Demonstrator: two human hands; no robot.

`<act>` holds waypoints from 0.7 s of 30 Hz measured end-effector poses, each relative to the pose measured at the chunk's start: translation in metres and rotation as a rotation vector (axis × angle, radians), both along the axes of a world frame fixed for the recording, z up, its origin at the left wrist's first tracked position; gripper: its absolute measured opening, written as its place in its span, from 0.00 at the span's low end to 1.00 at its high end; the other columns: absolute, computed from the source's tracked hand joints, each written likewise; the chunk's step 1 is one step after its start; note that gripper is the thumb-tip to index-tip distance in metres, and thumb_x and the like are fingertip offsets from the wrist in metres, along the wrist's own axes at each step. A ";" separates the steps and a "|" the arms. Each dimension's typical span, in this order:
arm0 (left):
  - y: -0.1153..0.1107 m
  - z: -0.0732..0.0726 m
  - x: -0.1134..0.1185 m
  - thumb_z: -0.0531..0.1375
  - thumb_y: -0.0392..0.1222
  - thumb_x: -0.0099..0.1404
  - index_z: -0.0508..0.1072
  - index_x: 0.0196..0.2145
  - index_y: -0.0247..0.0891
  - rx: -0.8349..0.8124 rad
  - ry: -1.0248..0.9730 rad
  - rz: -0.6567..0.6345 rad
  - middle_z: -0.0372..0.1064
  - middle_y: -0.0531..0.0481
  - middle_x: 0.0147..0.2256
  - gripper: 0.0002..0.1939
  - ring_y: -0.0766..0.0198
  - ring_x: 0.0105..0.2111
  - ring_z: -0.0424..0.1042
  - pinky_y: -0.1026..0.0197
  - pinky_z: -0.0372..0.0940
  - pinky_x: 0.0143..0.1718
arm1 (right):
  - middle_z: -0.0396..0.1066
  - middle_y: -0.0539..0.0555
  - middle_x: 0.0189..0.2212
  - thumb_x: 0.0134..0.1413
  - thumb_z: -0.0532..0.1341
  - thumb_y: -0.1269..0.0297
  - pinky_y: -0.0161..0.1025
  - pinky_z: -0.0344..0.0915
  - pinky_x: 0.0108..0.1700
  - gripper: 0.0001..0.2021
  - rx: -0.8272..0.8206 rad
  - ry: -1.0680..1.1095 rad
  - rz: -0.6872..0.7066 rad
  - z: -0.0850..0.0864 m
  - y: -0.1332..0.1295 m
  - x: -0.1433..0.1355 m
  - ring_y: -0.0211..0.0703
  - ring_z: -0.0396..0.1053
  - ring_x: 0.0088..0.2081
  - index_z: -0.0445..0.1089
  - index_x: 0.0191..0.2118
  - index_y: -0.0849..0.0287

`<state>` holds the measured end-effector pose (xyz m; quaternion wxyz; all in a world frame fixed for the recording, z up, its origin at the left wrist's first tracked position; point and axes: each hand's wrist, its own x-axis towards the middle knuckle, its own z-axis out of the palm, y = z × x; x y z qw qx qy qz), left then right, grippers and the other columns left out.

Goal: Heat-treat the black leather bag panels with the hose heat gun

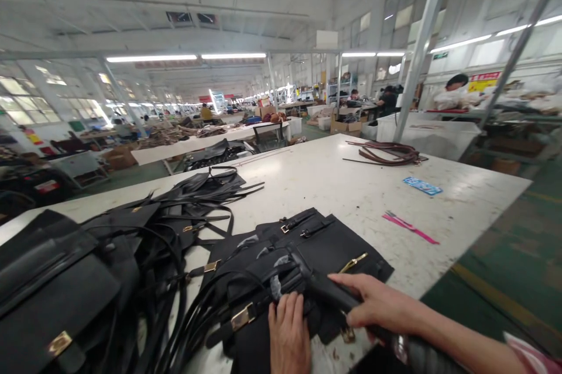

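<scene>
Two hands are nearest to us. Our left hand (290, 330) lies palm down on the black bag (346, 245); whether it pinches, we cannot tell. Our right hand (373, 301), its forearm slanting from lower right, is closed around the black tool (330, 291). Under the bag is our white table (307, 172), with brown straps (406, 154) farther.

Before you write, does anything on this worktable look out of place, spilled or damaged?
Nothing looks clearly spilled or broken. The pile of black bags at the left looks untidy, its straps trailing over the white table. Dark specks dot the table toward its right edge; whether dirt or wear, I cannot tell.
</scene>
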<state>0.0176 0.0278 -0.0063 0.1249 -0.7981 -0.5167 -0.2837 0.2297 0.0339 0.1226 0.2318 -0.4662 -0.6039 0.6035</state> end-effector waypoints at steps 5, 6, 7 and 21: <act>0.000 -0.012 0.002 0.46 0.31 0.60 0.71 0.38 0.38 0.090 -0.176 0.013 0.71 0.47 0.40 0.16 0.55 0.44 0.63 0.46 0.50 0.49 | 0.68 0.45 0.25 0.35 0.60 0.74 0.27 0.58 0.16 0.37 0.060 -0.003 -0.022 -0.002 0.030 -0.020 0.31 0.58 0.16 0.55 0.57 0.55; 0.001 -0.013 0.003 0.46 0.31 0.60 0.71 0.38 0.39 0.087 -0.205 0.009 0.71 0.48 0.39 0.16 0.55 0.44 0.63 0.46 0.50 0.49 | 0.68 0.45 0.27 0.37 0.59 0.73 0.27 0.58 0.17 0.37 0.087 0.000 -0.055 0.000 0.029 -0.019 0.30 0.58 0.17 0.52 0.58 0.54; 0.002 -0.014 0.003 0.47 0.32 0.60 0.71 0.38 0.40 0.077 -0.223 0.000 0.71 0.48 0.39 0.15 0.55 0.44 0.64 0.46 0.49 0.49 | 0.68 0.45 0.28 0.38 0.58 0.73 0.26 0.58 0.19 0.38 0.106 0.000 -0.081 0.002 0.026 -0.015 0.30 0.58 0.17 0.50 0.59 0.53; -0.007 0.008 0.011 0.52 0.33 0.58 0.72 0.37 0.39 -0.064 -0.138 0.031 0.72 0.47 0.37 0.12 0.56 0.41 0.65 0.49 0.50 0.44 | 0.70 0.46 0.31 0.29 0.64 0.71 0.28 0.60 0.24 0.33 0.135 -0.250 0.042 0.010 0.025 -0.017 0.37 0.65 0.26 0.66 0.50 0.54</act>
